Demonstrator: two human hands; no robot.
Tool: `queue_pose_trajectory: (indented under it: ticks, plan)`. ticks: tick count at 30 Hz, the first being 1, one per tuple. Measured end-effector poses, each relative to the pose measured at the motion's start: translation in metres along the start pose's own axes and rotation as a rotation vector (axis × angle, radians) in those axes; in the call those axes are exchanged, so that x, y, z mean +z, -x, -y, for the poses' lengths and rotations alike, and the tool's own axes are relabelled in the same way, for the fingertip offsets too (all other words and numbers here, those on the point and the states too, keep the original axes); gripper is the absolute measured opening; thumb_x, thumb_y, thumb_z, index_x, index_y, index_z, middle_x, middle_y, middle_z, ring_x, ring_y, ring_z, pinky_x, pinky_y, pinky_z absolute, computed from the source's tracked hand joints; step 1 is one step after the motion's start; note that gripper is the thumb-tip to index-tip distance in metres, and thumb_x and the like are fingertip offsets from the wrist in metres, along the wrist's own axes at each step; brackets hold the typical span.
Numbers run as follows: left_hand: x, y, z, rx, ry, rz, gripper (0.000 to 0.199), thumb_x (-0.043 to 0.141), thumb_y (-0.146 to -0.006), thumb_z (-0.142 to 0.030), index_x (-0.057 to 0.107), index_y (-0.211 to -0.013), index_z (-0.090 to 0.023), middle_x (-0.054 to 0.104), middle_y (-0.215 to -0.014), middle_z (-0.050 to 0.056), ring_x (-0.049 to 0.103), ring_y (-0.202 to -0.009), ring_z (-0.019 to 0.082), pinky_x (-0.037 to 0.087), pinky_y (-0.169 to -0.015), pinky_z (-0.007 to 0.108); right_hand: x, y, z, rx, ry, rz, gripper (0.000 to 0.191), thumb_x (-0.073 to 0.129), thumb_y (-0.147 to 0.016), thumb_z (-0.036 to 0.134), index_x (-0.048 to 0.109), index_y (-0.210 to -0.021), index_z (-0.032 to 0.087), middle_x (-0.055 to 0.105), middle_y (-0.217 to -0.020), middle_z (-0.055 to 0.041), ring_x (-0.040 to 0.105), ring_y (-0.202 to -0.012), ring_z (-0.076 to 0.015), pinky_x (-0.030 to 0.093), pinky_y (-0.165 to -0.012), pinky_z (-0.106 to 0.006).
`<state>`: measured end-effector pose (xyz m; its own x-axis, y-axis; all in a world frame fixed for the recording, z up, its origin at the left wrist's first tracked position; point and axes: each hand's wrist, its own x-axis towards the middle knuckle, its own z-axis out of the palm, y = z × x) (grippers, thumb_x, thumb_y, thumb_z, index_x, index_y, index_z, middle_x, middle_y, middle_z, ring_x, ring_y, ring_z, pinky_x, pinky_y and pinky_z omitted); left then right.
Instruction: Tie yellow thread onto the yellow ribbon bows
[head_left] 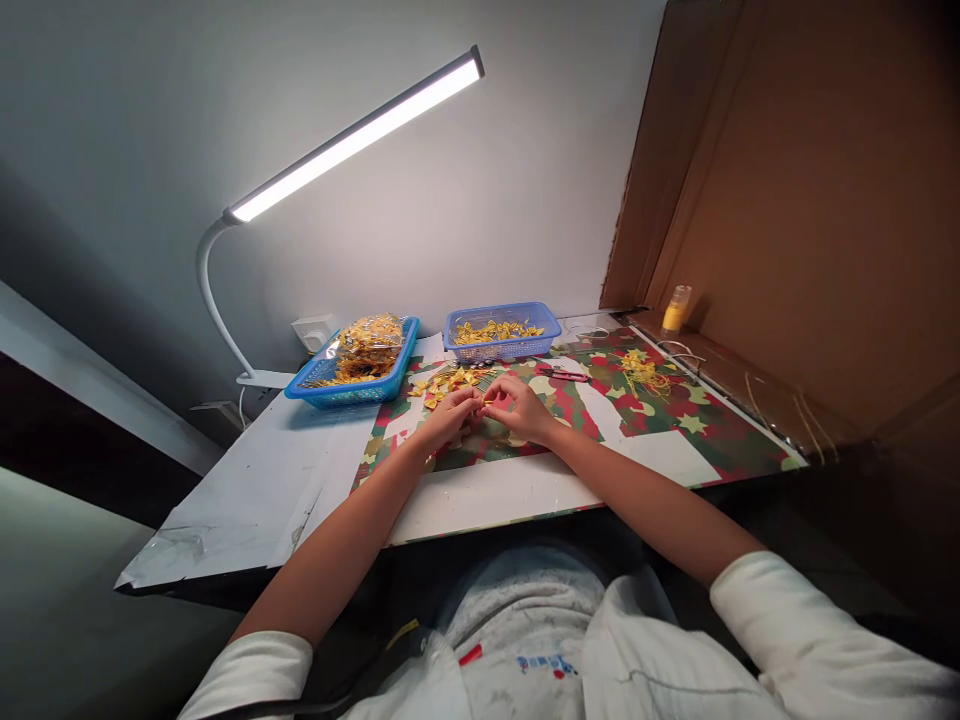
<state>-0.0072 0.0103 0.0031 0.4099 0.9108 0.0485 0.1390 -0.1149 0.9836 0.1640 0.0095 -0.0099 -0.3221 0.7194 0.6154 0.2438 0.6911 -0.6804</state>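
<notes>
My left hand (452, 416) and my right hand (520, 410) meet over the patterned table cover, fingertips pinched close together. Between them shows a bit of yellow ribbon (487, 401), small and partly hidden by the fingers. Just behind my left hand lies a loose pile of yellow ribbon bows (450, 382). A pink-red cutter-like tool (564, 374) rests on the cover beyond my right hand. Further right is a heap of yellow ribbon or cord pieces (643, 374).
A blue basket (352, 395) with bagged yellow pieces stands back left. A violet-blue basket (501, 349) holds more bows. A lamp (360, 140) arches overhead from the left. A small yellow-filled bottle (676, 311) stands by the cardboard wall (810, 200) at right.
</notes>
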Motion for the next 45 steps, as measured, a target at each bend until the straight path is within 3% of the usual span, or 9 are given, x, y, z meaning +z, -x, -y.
queue_pose_trajectory:
  ticks: [6, 22, 28, 33, 37, 40, 45]
  plan:
    - [0.000, 0.001, -0.002, 0.008, -0.008, 0.013, 0.022, 0.059, -0.069, -0.035, 0.047, -0.064, -0.018, 0.048, -0.056, -0.005, 0.043, -0.051, 0.008, 0.031, -0.048, 0.019, 0.000, -0.001, 0.000, -0.006, -0.003, 0.001, 0.018, 0.064, -0.081, 0.036, 0.058, -0.076, 0.020, 0.060, -0.079, -0.0023, 0.052, -0.078, -0.0168, 0.043, -0.076, -0.033]
    - [-0.007, -0.003, 0.006, 0.030, -0.011, -0.001, 0.040, 0.069, -0.068, -0.054, 0.061, -0.073, -0.015, 0.051, -0.059, -0.004, 0.045, -0.048, 0.007, 0.034, -0.045, 0.019, -0.003, -0.002, 0.002, 0.032, -0.002, -0.027, 0.018, 0.064, -0.081, 0.032, 0.056, -0.071, 0.020, 0.061, -0.076, -0.0021, 0.053, -0.078, -0.0167, 0.043, -0.074, -0.031]
    - [-0.008, -0.005, 0.004, 0.090, -0.047, -0.079, 0.040, 0.068, -0.069, -0.055, 0.060, -0.073, -0.016, 0.049, -0.061, -0.004, 0.042, -0.051, 0.007, 0.034, -0.046, 0.018, -0.005, -0.002, -0.001, 0.099, 0.033, -0.065, 0.021, 0.070, -0.073, 0.032, 0.057, -0.084, 0.020, 0.062, -0.087, -0.0025, 0.055, -0.079, -0.0164, 0.046, -0.075, -0.032]
    - [-0.008, -0.004, 0.003, 0.118, -0.118, -0.081, 0.041, 0.067, -0.071, -0.055, 0.061, -0.071, -0.015, 0.047, -0.057, -0.005, 0.038, -0.045, 0.005, 0.032, -0.043, 0.018, -0.004, -0.001, 0.001, 0.178, -0.075, -0.012, 0.031, 0.068, -0.073, 0.028, 0.062, -0.103, 0.020, 0.068, -0.100, -0.0058, 0.062, -0.093, -0.0188, 0.048, -0.085, -0.035]
    - [-0.008, -0.004, 0.005, 0.129, -0.172, -0.108, 0.041, 0.064, -0.073, -0.056, 0.063, -0.075, -0.015, 0.049, -0.058, -0.004, 0.040, -0.043, 0.006, 0.035, -0.041, 0.020, -0.004, -0.003, 0.000, 0.271, -0.184, -0.066, 0.019, 0.068, -0.074, 0.032, 0.067, -0.088, 0.018, 0.070, -0.090, -0.0057, 0.065, -0.085, -0.0189, 0.051, -0.080, -0.035]
    - [-0.011, -0.006, 0.007, 0.135, -0.217, -0.150, 0.041, 0.061, -0.075, -0.057, 0.063, -0.077, -0.016, 0.051, -0.059, -0.003, 0.043, -0.042, 0.007, 0.037, -0.040, 0.021, -0.006, -0.005, -0.004, 0.367, -0.305, -0.110, 0.025, 0.075, -0.066, 0.037, 0.067, -0.081, 0.019, 0.070, -0.085, -0.0050, 0.066, -0.078, -0.0188, 0.053, -0.071, -0.033]
    - [-0.015, -0.006, 0.005, 0.171, -0.337, -0.196, 0.035, 0.062, -0.076, -0.051, 0.063, -0.075, -0.016, 0.056, -0.061, -0.002, 0.046, -0.045, 0.008, 0.035, -0.042, 0.020, -0.012, -0.008, -0.010, 0.387, -0.467, -0.029, 0.033, 0.079, -0.060, 0.041, 0.068, -0.081, 0.019, 0.071, -0.085, -0.0048, 0.067, -0.085, -0.0210, 0.054, -0.077, -0.035]
